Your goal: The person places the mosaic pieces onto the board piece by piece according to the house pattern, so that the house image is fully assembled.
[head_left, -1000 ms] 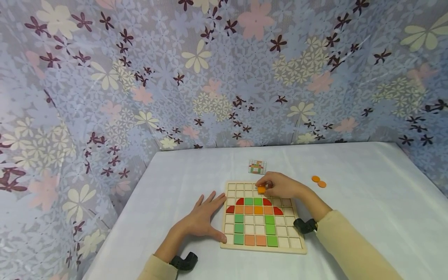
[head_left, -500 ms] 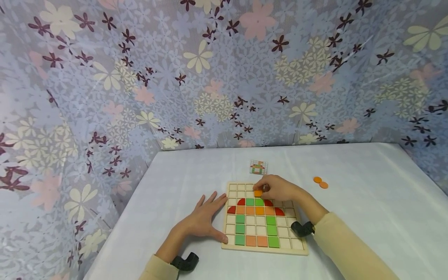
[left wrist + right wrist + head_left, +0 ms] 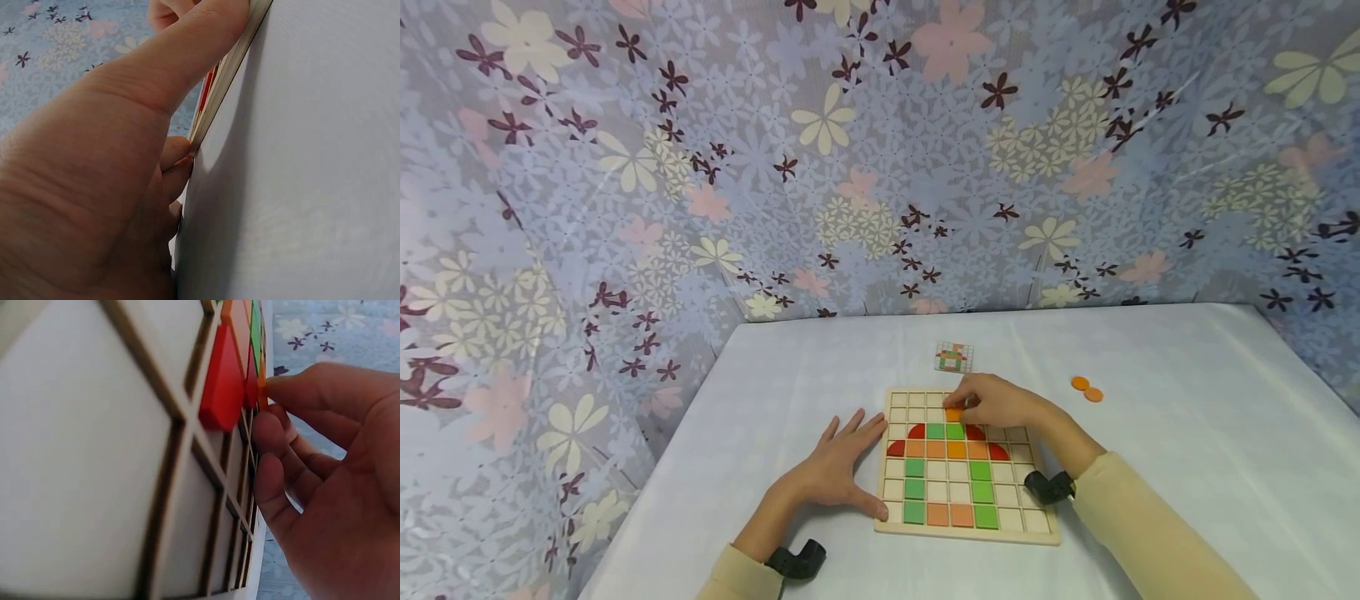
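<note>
A wooden grid board [image 3: 1009,537] lies on the white table, with red, green and orange tiles set in its cells. My right hand [image 3: 1003,402] is over the board's far part and pinches an orange square tile [image 3: 953,414] at a cell above the green tiles. In the right wrist view, the thumb and a finger meet at that orange tile [image 3: 262,394], beside the quarter-round red tile [image 3: 222,381]. My left hand [image 3: 835,473] spreads its fingers along the board's left side, its thumb and fingertips touching the edge. The left wrist view shows the thumb against the rim [image 3: 228,72].
A small pattern card [image 3: 953,357] lies behind the board. Two round orange pieces [image 3: 1080,383] sit to the right, touching or nearly so. White cloth covers the table [image 3: 1180,400], and a flowered curtain [image 3: 880,167] hangs behind it.
My right hand has shifted slightly left and toward me, bringing the orange tile down to its cell. It stays almost still over the last half second. The left hand keeps its place.
</note>
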Action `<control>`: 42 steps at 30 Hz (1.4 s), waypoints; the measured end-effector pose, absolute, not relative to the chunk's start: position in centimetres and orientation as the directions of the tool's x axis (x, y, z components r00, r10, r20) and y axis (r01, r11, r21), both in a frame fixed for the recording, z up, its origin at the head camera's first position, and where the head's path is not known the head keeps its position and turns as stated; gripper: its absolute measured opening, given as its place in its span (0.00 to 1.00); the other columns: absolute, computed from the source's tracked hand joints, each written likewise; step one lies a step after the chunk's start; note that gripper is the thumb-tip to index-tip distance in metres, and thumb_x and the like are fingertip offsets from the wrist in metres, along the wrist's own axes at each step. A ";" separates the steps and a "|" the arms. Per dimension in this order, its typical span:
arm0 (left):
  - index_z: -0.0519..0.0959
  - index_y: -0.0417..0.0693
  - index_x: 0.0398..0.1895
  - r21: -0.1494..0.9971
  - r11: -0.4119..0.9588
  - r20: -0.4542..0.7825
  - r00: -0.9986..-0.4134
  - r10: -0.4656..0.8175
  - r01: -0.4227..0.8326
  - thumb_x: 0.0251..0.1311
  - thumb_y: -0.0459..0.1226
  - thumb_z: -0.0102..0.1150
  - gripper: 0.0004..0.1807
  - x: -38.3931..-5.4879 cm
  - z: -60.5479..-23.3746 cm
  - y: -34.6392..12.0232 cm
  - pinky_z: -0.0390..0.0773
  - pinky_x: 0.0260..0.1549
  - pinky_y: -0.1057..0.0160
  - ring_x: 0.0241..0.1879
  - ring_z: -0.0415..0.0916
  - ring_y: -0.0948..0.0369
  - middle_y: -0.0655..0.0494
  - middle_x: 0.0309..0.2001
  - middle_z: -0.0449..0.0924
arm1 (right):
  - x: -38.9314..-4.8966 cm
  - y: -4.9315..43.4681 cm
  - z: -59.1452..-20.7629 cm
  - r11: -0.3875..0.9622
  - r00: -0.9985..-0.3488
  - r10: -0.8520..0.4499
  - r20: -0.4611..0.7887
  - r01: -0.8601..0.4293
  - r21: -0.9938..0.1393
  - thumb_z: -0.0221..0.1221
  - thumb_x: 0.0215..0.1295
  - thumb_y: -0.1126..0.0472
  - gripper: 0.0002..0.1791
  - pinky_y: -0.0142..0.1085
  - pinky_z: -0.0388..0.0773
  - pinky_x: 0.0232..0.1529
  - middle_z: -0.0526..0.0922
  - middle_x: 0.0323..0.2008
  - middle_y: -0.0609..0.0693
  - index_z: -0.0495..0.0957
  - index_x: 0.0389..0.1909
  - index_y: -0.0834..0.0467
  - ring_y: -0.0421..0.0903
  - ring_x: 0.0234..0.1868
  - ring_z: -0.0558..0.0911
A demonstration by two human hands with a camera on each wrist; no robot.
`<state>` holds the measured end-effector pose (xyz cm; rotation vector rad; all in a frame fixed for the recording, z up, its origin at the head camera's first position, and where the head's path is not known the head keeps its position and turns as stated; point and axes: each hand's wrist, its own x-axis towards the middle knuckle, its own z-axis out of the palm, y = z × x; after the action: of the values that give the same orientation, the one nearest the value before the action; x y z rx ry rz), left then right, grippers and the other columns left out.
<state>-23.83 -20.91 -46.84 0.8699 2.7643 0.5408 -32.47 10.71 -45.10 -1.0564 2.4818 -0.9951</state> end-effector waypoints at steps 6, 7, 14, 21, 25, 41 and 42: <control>0.47 0.57 0.77 0.396 0.764 -0.084 -0.808 0.582 0.509 0.27 0.76 0.63 0.71 -24.0 -46.9 -20.8 0.30 0.68 0.44 0.74 0.32 0.54 0.64 0.76 0.43 | -32.3 10.9 -45.1 0.484 -0.687 -0.726 0.035 -0.546 -0.684 0.60 0.62 0.70 0.17 0.38 0.75 0.39 0.77 0.38 0.49 0.82 0.52 0.60 0.43 0.37 0.75; 0.47 0.58 0.77 0.393 0.767 -0.089 -0.809 0.581 0.507 0.27 0.76 0.63 0.71 -24.0 -46.9 -20.8 0.30 0.68 0.44 0.74 0.32 0.55 0.64 0.76 0.43 | -32.3 10.9 -45.1 0.481 -0.686 -0.727 0.039 -0.549 -0.684 0.60 0.62 0.70 0.17 0.37 0.75 0.39 0.77 0.39 0.50 0.82 0.52 0.60 0.43 0.37 0.75; 0.47 0.58 0.77 0.382 0.773 -0.085 -0.814 0.575 0.506 0.26 0.77 0.62 0.72 -24.0 -47.0 -20.8 0.30 0.68 0.44 0.74 0.32 0.55 0.64 0.76 0.43 | -32.0 10.9 -45.0 0.505 -0.699 -0.714 0.037 -0.551 -0.665 0.60 0.63 0.68 0.17 0.38 0.74 0.39 0.76 0.38 0.49 0.82 0.53 0.59 0.44 0.37 0.73; 0.48 0.59 0.77 0.388 0.779 -0.099 -0.818 0.566 0.492 0.25 0.77 0.62 0.71 -23.8 -47.0 -20.9 0.29 0.68 0.45 0.74 0.31 0.56 0.65 0.76 0.43 | -31.8 11.1 -45.0 0.489 -0.708 -0.706 0.022 -0.510 -0.708 0.59 0.66 0.63 0.16 0.39 0.74 0.37 0.76 0.37 0.46 0.81 0.53 0.62 0.45 0.37 0.74; 0.47 0.60 0.77 0.392 0.776 -0.095 -0.818 0.568 0.494 0.26 0.77 0.62 0.71 -23.8 -47.0 -20.9 0.29 0.68 0.46 0.74 0.31 0.56 0.66 0.76 0.43 | -31.8 11.3 -45.1 0.501 -0.723 -0.690 0.038 -0.515 -0.695 0.59 0.66 0.61 0.17 0.39 0.75 0.38 0.76 0.37 0.45 0.81 0.53 0.62 0.44 0.38 0.75; 0.48 0.59 0.77 0.399 0.769 -0.091 -0.814 0.574 0.499 0.26 0.77 0.62 0.71 -23.8 -47.0 -20.9 0.29 0.68 0.44 0.74 0.31 0.55 0.65 0.76 0.44 | -31.8 15.3 -44.5 0.521 -0.788 -0.614 0.039 -0.442 -0.730 0.61 0.66 0.56 0.20 0.42 0.77 0.42 0.81 0.45 0.51 0.78 0.56 0.61 0.46 0.43 0.78; 0.48 0.59 0.77 0.403 0.768 -0.089 -0.814 0.575 0.498 0.26 0.77 0.63 0.71 -23.9 -47.0 -20.9 0.29 0.68 0.44 0.74 0.31 0.55 0.65 0.76 0.44 | -31.7 15.5 -44.4 0.526 -0.795 -0.605 0.038 -0.435 -0.731 0.61 0.66 0.57 0.20 0.41 0.77 0.41 0.81 0.44 0.50 0.78 0.56 0.61 0.46 0.42 0.78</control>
<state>-23.85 -20.93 -47.03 0.8466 2.7553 0.5422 -31.70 15.50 -44.40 -0.8821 2.5451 -1.1265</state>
